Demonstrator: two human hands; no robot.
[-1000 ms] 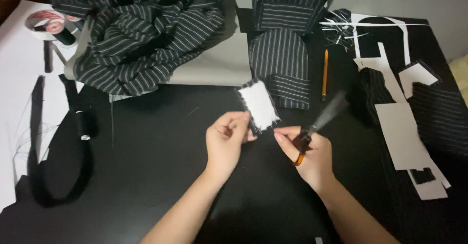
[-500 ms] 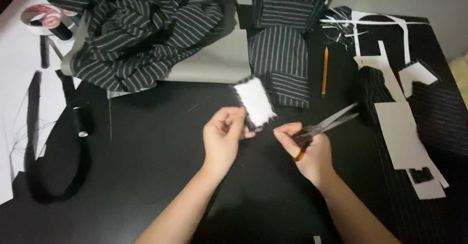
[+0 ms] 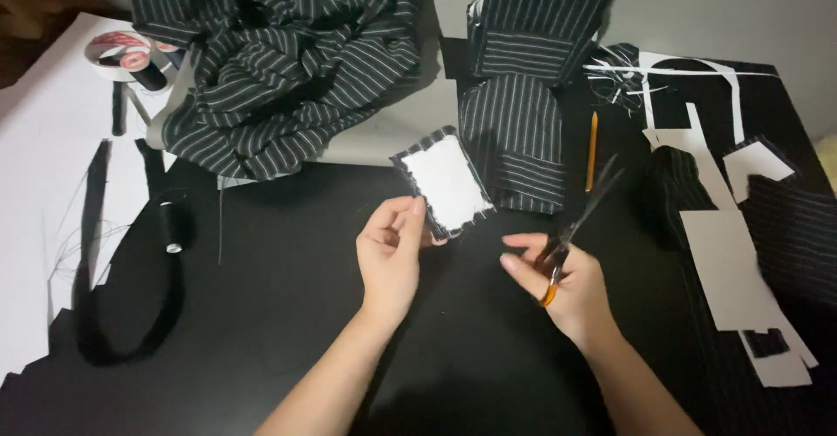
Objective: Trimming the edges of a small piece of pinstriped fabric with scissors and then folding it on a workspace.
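Head view, largest to smallest. Black table (image 3: 288, 314): fills most of the frame, bears everything below. Striped cloth (image 3: 288, 61): crumpled heap at upper left, black with thin white stripes. White sheet (image 3: 39, 174): flat along the left edge, partly under the cloth. Striped panels (image 3: 519, 96): stacked at top centre, just above the hands. White paper pieces (image 3: 728, 270): scattered down the right side, some overlapped by dark striped scraps. Black strap (image 3: 131, 314): looped at lower left. Left hand (image 3: 390, 257): at centre, fingers pinched on the lower left corner of the patch (image 3: 445, 183). Patch: small rectangle, white face with a striped fabric border, held tilted just above the table, between the hand and the striped panels. Right hand (image 3: 567, 292): just right of the left hand, well apart from the patch, closed around the orange handles of the scissors (image 3: 580, 218), index finger extended to the left. Scissors: blades slightly parted, pointing up and right toward the pencil (image 3: 592, 151), not touching the patch. Pencil: yellow, lying upright in the frame beside the striped panels. Tape roll (image 3: 118, 50): at upper left on the white sheet. Thread spool (image 3: 171, 227): black, lying near the strap, loose thread trailing to its left.
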